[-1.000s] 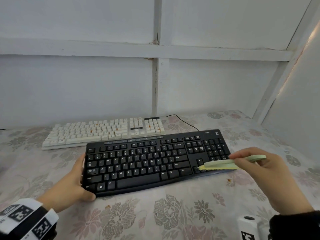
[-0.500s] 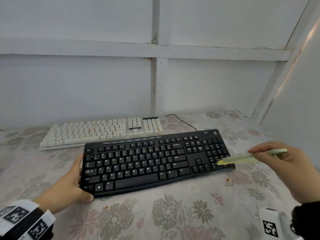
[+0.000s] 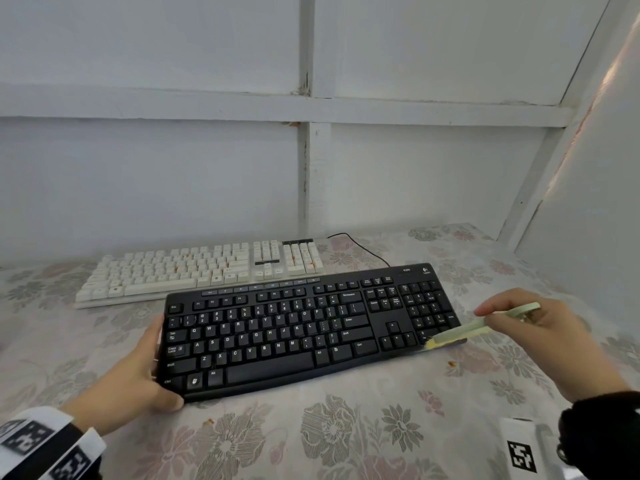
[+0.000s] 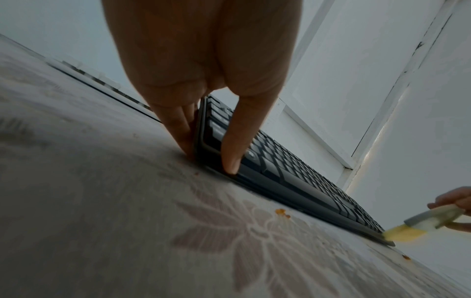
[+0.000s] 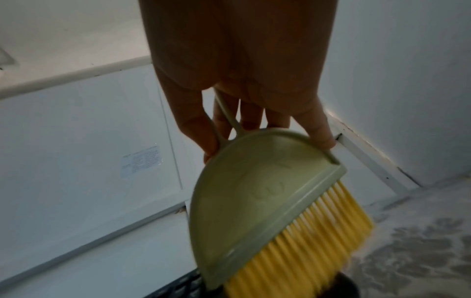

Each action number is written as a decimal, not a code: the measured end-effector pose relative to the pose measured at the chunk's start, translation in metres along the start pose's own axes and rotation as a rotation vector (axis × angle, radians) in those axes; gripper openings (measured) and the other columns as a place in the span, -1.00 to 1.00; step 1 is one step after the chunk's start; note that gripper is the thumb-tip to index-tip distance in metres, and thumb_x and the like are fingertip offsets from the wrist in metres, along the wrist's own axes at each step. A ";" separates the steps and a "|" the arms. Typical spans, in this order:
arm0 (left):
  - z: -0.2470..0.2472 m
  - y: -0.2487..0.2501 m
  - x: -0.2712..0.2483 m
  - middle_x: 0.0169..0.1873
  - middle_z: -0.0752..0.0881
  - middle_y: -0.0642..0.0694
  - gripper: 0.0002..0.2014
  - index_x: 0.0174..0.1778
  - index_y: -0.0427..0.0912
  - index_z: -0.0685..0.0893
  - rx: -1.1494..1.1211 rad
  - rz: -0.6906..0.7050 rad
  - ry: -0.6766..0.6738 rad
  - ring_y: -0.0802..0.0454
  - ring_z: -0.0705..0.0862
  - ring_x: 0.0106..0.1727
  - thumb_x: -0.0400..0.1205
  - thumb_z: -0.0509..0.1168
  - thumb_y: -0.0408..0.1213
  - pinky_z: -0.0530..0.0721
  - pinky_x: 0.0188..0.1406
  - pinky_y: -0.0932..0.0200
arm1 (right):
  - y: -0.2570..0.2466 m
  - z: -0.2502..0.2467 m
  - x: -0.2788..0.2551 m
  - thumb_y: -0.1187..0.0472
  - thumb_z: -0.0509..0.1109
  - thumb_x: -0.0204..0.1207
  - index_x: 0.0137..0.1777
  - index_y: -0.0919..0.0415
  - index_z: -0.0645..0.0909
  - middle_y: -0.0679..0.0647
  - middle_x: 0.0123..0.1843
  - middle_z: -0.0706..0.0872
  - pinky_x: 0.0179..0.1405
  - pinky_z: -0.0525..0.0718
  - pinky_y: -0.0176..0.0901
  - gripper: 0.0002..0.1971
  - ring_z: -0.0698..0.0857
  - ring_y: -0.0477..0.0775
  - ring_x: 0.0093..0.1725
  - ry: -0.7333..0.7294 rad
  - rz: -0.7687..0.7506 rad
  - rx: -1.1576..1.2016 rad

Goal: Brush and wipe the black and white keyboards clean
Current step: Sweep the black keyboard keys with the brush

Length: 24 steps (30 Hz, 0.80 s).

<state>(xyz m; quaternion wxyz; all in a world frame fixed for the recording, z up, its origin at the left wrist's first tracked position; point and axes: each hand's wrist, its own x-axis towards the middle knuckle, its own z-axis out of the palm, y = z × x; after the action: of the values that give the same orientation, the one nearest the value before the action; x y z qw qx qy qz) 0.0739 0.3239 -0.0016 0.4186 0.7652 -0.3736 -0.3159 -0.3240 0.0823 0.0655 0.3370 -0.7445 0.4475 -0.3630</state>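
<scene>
The black keyboard (image 3: 304, 327) lies across the floral tablecloth, with the white keyboard (image 3: 207, 268) just behind it. My left hand (image 3: 138, 375) holds the black keyboard's left end; in the left wrist view its fingers (image 4: 183, 125) lie along the side edge and the thumb rests on the front corner of the black keyboard (image 4: 293, 173). My right hand (image 3: 533, 337) grips a pale green brush (image 3: 478, 327) by its handle. The yellow bristles (image 3: 436, 344) touch the keyboard's front right corner. The brush (image 5: 254, 197) fills the right wrist view.
Orange crumbs (image 3: 452, 364) lie on the tablecloth (image 3: 346, 427) beside the right corner, and more crumbs (image 4: 281, 212) by the front edge. Stains dot the white keys. A black cable (image 3: 363, 247) runs behind. White walls (image 3: 415, 168) close in at the back and right.
The brush lifted from the keyboard's front right edge to the number pad, then swept back down to the front right corner. My left hand kept its hold.
</scene>
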 end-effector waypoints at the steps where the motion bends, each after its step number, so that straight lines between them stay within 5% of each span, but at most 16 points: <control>1: 0.001 0.002 -0.001 0.08 0.69 -0.01 0.13 0.11 0.80 0.13 -0.003 -0.001 -0.001 -0.10 0.67 0.13 0.03 0.45 -0.52 0.63 0.11 -0.11 | 0.002 -0.001 0.001 0.46 0.40 0.44 -0.32 -0.01 0.74 0.31 -0.27 0.65 -0.63 0.33 -0.41 -0.68 0.45 0.08 -0.42 0.021 -0.002 -0.018; 5: 0.002 0.006 -0.003 0.06 0.69 -0.01 0.13 0.17 0.71 0.13 -0.023 0.005 -0.013 -0.07 0.68 0.12 0.04 0.45 -0.56 0.63 0.08 -0.07 | 0.005 -0.012 0.001 0.44 0.40 0.44 -0.26 -0.23 0.67 -0.05 -0.22 0.69 -0.56 0.42 -0.53 -0.58 0.56 -0.03 -0.36 0.161 -0.001 -0.142; 9: 0.001 0.007 -0.004 0.06 0.71 -0.12 0.14 0.30 0.49 0.18 -0.099 -0.043 -0.044 -0.11 0.72 0.09 0.05 0.45 -0.69 0.65 0.00 -0.03 | 0.002 -0.015 -0.006 0.35 0.46 0.44 -0.21 -0.24 0.68 -0.28 -0.18 0.68 -0.51 0.44 -0.53 -0.65 0.60 -0.11 -0.25 0.171 -0.049 -0.128; 14: -0.006 0.006 -0.004 -0.01 0.75 -0.23 0.16 0.34 0.31 0.24 -0.105 -0.116 -0.110 -0.15 0.79 -0.04 -0.11 0.52 -0.59 0.67 -0.11 0.03 | -0.016 -0.005 -0.019 -0.01 0.50 0.42 -0.16 -0.18 0.70 -0.24 -0.15 0.71 -0.42 0.49 -0.47 -0.96 0.64 -0.08 -0.20 0.018 -0.121 -0.072; 16: -0.012 0.006 -0.001 -0.03 0.80 -0.23 0.21 0.26 0.31 0.32 -0.122 -0.156 -0.183 -0.19 0.79 -0.02 -0.27 0.66 -0.51 0.66 -0.03 -0.04 | -0.022 0.001 -0.023 -0.19 0.48 0.34 -0.14 -0.19 0.72 -0.21 -0.15 0.73 -0.34 0.52 -0.51 -0.83 0.66 -0.15 -0.19 -0.049 -0.154 -0.046; 18: -0.017 0.005 0.003 -0.02 0.80 -0.23 0.24 0.21 0.28 0.38 -0.146 -0.180 -0.248 -0.23 0.77 0.04 -0.41 0.74 -0.37 0.63 0.08 -0.13 | -0.030 0.008 -0.025 -0.01 0.50 0.39 -0.19 -0.17 0.74 -0.19 -0.20 0.75 -0.40 0.50 -0.49 -0.98 0.65 -0.15 -0.26 -0.069 -0.133 0.011; 20: -0.020 0.003 0.007 -0.01 0.80 -0.25 0.23 0.21 0.21 0.41 -0.139 -0.185 -0.266 -0.25 0.77 0.05 -0.43 0.74 -0.35 0.62 0.10 -0.15 | -0.033 0.012 -0.026 0.13 0.48 0.42 -0.21 -0.16 0.76 -0.18 -0.23 0.75 -0.40 0.47 -0.51 -0.89 0.64 -0.13 -0.25 -0.092 -0.142 0.046; 24: -0.015 0.011 0.008 -0.16 0.83 -0.16 0.05 0.26 0.06 0.44 -0.076 -0.176 -0.258 -0.16 0.80 -0.09 -0.19 0.56 -0.59 0.69 -0.30 0.11 | -0.038 0.015 -0.030 -0.09 0.40 0.35 -0.11 -0.20 0.76 -0.14 -0.20 0.76 -0.33 0.48 -0.50 -0.84 0.65 -0.10 -0.18 -0.085 -0.087 0.128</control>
<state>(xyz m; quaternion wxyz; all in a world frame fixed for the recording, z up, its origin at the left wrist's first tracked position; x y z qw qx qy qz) 0.0860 0.3193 0.0135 0.3666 0.7315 -0.3436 -0.4609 -0.3051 0.1268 0.0820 0.3863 -0.7550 0.3761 -0.3732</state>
